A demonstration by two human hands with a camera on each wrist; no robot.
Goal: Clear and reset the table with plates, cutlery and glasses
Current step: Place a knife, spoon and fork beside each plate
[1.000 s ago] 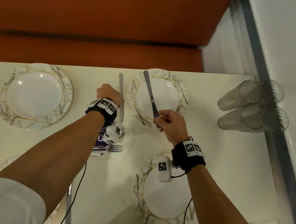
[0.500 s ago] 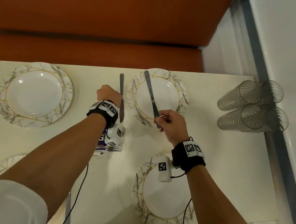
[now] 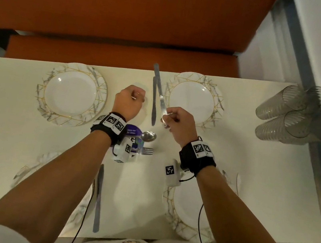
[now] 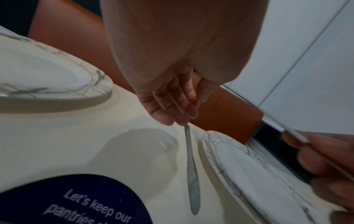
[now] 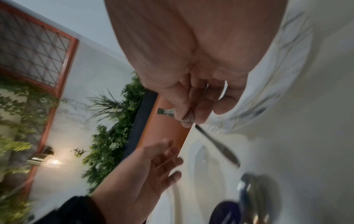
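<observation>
A table knife (image 3: 154, 101) (image 4: 191, 166) lies flat on the cream table (image 3: 7, 128), just left of the far right plate (image 3: 192, 101) (image 4: 249, 174). My left hand (image 3: 132, 98) (image 4: 182, 115) hovers to its left, fingers straight and holding nothing; the fingertips (image 4: 186, 119) are at the knife's far end. My right hand (image 3: 168, 116) (image 5: 187, 116) pinches a second knife (image 3: 160, 87) by the handle, blade pointing away over the plate's left rim. Another marble-edged plate (image 3: 71, 94) sits at far left. The lying knife (image 5: 220, 149) also shows in the right wrist view.
A spoon (image 3: 148, 136) and fork (image 3: 144, 150) lie on a purple printed disc (image 3: 132, 131) mid-table. A third knife (image 3: 99, 197) lies near the front edge beside a near left plate (image 3: 32, 166); a near right plate (image 3: 187, 209) sits under my right forearm. Stacked clear glasses (image 3: 295, 115) lie at right.
My left hand has let go of its knife, which now lies left of the far right plate, and has moved left. My right hand has carried its knife leftward off the plate's centre.
</observation>
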